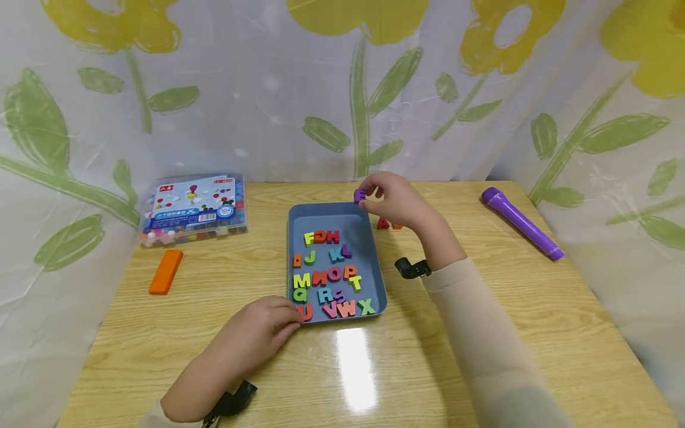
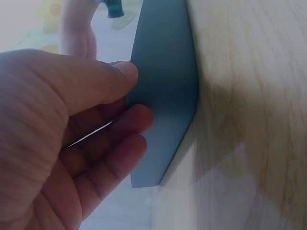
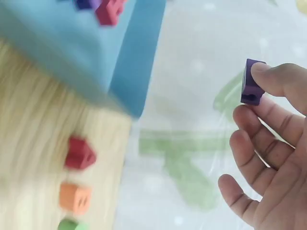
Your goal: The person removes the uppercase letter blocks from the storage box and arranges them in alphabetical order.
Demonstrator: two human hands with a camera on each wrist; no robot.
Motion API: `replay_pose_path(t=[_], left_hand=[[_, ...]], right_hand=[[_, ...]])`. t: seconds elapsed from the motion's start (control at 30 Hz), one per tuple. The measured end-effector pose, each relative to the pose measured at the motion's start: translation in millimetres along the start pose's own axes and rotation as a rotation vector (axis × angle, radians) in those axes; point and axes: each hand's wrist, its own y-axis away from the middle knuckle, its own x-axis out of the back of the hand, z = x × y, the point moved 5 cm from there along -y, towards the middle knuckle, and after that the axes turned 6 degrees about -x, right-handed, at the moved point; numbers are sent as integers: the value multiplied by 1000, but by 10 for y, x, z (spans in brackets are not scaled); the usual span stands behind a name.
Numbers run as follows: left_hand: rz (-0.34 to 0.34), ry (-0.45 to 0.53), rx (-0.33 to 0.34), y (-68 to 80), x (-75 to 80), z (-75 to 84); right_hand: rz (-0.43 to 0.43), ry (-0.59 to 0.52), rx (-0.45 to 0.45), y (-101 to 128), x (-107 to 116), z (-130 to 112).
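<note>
Pinching a purple letter in right hand at tray's 12 o'clock corner; left hand gripping tray's 7 o'clock corner. Around: pin box at 10, orange block at 9, purple marker at 2 on surface.

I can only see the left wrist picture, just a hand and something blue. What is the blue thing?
Observer: It's a blue tray full of coloured letters; the left hand holds its near corner.
Operator: What's the other hand doing?
Observer: The right hand pinches a purple letter above the tray's far edge.
Operator: Are any letters outside the tray?
Observer: Yes, a red letter lies on the table just past the tray, below the right hand.
</note>
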Motion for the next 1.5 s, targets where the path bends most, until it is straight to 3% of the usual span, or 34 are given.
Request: replay_pose_path(t=[0.1, 0.33, 0.73, 1.2, 1.5], left_hand=[[3, 8, 4, 9, 7, -5], [3, 6, 12, 17, 23, -10], [-7, 3, 9, 12, 19, -15], [-9, -4, 15, 13, 27, 3], [-7, 9, 13, -4, 6, -4]], right_hand=[[4, 30, -28, 73, 12, 187], [-79, 88, -83, 226, -176, 603], [-153, 60, -166, 297, -428, 976], [-162, 20, -182, 323, -461, 1037], [-77, 49, -131, 336, -107, 766]])
